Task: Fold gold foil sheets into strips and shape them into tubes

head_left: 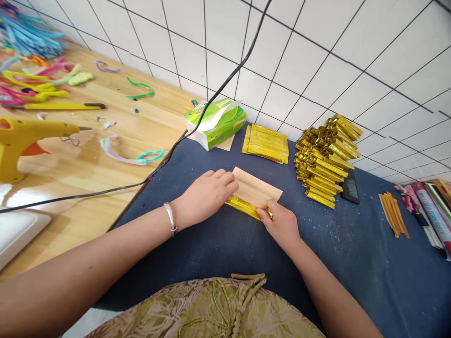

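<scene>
On the dark blue cloth lies a sheet of gold foil paper (256,186), its plain tan side up. The edge nearest me is folded over into a narrow shiny gold strip (244,207). My left hand (207,195), with a silver bracelet at the wrist, has its fingers curled on the left end of that fold; the fingertips are partly hidden. At the right end, my right hand (281,222) pinches the fold between thumb and fingers. Beyond the sheet sits a flat stack of gold foil paper (267,143). A pile of folded gold strips (326,162) stands to the right.
A green tissue box (225,124) stands near the tiled wall. Over the left wooden table (141,126) runs a black cable (225,83). A yellow glue gun (31,136), a cutter knife (63,106) and pipe cleaners (31,40) lie there. Brown folded strips (393,214) and books (433,211) are far right.
</scene>
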A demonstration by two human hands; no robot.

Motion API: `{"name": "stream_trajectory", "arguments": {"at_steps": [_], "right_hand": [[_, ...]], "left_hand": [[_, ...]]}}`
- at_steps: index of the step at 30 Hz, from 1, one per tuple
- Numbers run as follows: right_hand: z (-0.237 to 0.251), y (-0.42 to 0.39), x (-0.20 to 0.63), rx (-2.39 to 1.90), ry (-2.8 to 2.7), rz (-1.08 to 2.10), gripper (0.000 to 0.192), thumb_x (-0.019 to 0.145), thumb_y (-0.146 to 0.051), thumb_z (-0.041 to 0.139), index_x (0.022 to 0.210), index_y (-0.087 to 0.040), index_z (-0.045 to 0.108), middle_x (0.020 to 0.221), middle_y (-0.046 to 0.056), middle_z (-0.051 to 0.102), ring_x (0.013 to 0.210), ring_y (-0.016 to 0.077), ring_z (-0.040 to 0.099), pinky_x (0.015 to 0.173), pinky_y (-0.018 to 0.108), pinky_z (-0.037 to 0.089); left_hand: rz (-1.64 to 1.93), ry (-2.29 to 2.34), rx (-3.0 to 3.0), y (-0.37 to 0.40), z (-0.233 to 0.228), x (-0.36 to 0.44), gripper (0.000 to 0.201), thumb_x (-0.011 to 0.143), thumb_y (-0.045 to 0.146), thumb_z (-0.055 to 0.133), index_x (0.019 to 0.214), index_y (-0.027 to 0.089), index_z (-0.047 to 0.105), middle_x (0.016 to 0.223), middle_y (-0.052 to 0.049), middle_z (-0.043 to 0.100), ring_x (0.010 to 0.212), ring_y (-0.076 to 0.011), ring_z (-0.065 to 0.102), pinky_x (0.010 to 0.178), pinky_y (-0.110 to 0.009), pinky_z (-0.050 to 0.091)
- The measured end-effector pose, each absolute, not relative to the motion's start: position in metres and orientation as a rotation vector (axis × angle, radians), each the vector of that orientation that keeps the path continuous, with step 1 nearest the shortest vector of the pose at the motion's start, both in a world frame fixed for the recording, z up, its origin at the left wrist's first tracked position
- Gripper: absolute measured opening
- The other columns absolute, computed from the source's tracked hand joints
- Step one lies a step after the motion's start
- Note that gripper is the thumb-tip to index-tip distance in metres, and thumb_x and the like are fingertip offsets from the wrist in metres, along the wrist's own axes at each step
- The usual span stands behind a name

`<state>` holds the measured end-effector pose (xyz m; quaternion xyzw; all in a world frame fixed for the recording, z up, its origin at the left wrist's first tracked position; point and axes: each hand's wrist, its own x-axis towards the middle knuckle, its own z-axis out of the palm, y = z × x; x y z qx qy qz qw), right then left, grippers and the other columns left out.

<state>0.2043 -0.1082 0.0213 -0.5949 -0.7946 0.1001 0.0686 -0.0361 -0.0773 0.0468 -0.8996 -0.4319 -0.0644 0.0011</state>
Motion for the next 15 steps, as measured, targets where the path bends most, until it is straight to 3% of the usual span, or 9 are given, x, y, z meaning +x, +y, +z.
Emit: {"name": "stream_trajectory", "arguments": {"at_steps": [5, 15], "right_hand": [[0.023, -0.109, 0.203, -1.800, -2.415, 0.254, 0.012, 0.086, -0.035, 0.050, 0.086, -0.024, 0.054, 0.079, -0.001, 0.066, 0.070, 0.0144, 0.062, 0.061, 0.023, 0.037], [0.024, -0.111, 0.209, -1.811, -2.466, 0.130, 0.014, 0.086, -0.037, 0.052, 0.091, -0.024, 0.054, 0.085, 0.000, 0.065, 0.071, 0.0159, 0.060, 0.059, 0.026, 0.038]], "left_hand": [[-0.163, -1.023, -3.094, -0.085, 0.050, -0.029, 0.006, 0.088, 0.018, 0.050, 0.089, 0.019, 0.056, 0.090, -0.004, 0.058, 0.091, -0.0182, 0.051, 0.078, -0.030, 0.040], [-0.085, -1.201, -2.959, -0.128, 0.049, -0.012, 0.023, 0.084, 0.017, 0.047, 0.105, 0.014, 0.056, 0.090, -0.011, 0.058, 0.089, -0.0237, 0.053, 0.077, -0.036, 0.041]]}}
